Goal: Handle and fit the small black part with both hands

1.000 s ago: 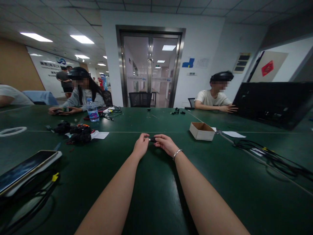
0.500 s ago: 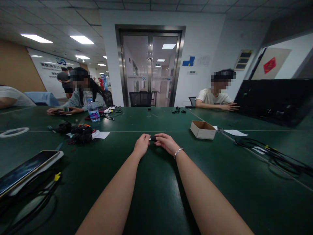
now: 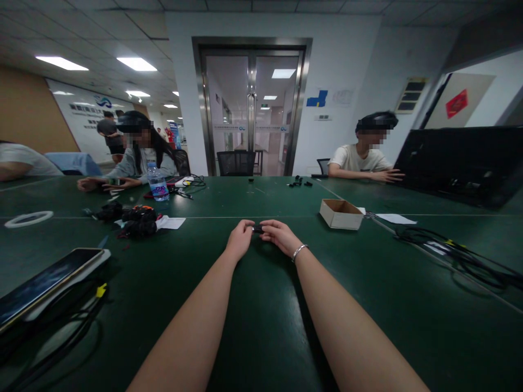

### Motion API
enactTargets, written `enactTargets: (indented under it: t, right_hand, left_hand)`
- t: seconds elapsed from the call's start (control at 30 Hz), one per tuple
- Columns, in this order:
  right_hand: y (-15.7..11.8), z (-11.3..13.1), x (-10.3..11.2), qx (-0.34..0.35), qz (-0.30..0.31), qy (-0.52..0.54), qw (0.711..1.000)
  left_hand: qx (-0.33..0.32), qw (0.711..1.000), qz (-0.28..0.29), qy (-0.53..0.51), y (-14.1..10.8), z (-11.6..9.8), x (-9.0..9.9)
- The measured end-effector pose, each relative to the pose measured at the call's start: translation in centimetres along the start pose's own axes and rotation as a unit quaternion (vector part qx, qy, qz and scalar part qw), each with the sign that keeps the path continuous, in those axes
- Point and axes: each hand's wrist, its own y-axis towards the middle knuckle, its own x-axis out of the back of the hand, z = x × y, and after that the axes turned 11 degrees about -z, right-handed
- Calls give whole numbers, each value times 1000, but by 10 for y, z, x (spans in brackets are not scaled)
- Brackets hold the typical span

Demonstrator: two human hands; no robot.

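Observation:
Both arms stretch forward over the green table (image 3: 269, 305). Between my fingertips is a small black object (image 3: 257, 229), too small to identify. My left hand (image 3: 240, 239) pinches its left end, where a small light part shows. From the right, my right hand (image 3: 280, 237), with a silver bracelet at the wrist, has its fingers closed on the other end. An open cardboard box (image 3: 341, 220) stands to the right of my hands. Several small black pieces (image 3: 300, 182) lie farther back on the table.
Black bundles (image 3: 137, 220), a water bottle (image 3: 157, 182) and a tape ring (image 3: 28, 219) are at the left. A phone (image 3: 49, 277) and cable lie nearer. On the right are coiled cables (image 3: 457, 253) and a large black screen (image 3: 461, 163). Two people sit across the table.
The view has shifted slightly. My hands keep hold of the small black object in nearly the same place.

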Motion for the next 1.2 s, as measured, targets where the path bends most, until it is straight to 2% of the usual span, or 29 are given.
enactTargets:
  t: [0.1, 0.27, 0.43, 0.7, 0.93, 1.2]
  right_hand:
    - [0, 0, 0, 1, 1, 2, 1000]
    - [0, 0, 0, 4, 5, -4, 1000]
    - [0, -1, 1, 10, 6, -5, 1000]
    - [-1, 0, 2, 6, 6, -12, 1000]
    - [-2, 1, 1, 5, 8, -13, 1000]
    - [-2, 2, 3, 9, 35, -20, 999]
  left_hand:
    - [23, 1000, 7, -12, 0, -1, 0]
    - [-2, 1000, 4, -13, 3, 3, -2]
    - [17, 999, -6, -29, 5, 3, -4]
    - [9, 999, 24, -29, 4, 4, -1]
    - [18, 998, 16, -49, 3, 0, -2]
    - [1, 998, 46, -34, 5, 3, 1]
